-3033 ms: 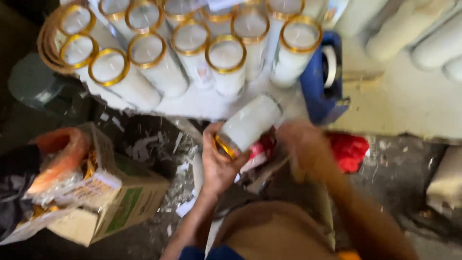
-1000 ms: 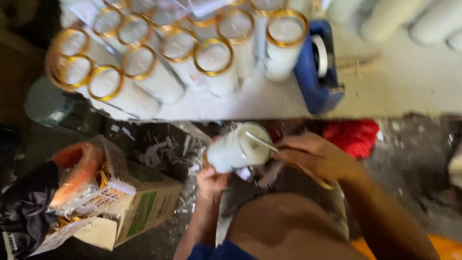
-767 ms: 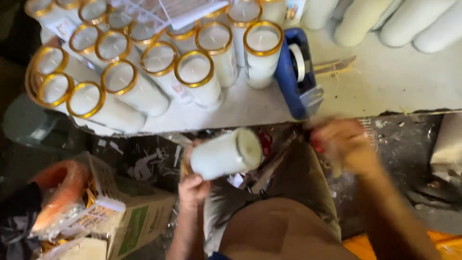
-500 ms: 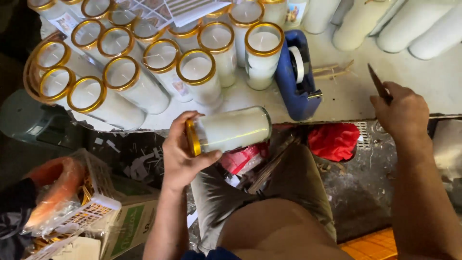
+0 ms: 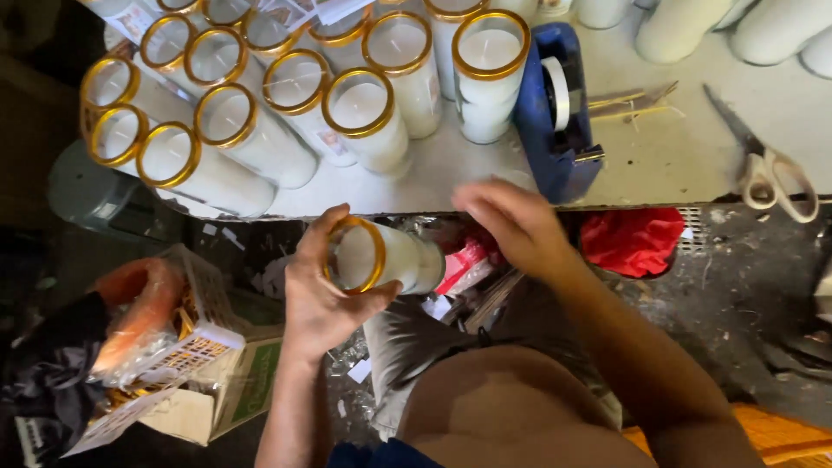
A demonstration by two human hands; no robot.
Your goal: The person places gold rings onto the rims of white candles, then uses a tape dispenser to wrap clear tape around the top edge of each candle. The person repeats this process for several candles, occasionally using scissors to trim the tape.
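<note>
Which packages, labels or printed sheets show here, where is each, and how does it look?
Cardboard box: floor, lower left; tan with a green panel.
White carton: on that box, open, printed pattern.
Jar label: on a standing candle jar's side; small, pale, with a picture.
Paper sheets: top edge, behind the jars; white, printed.
</note>
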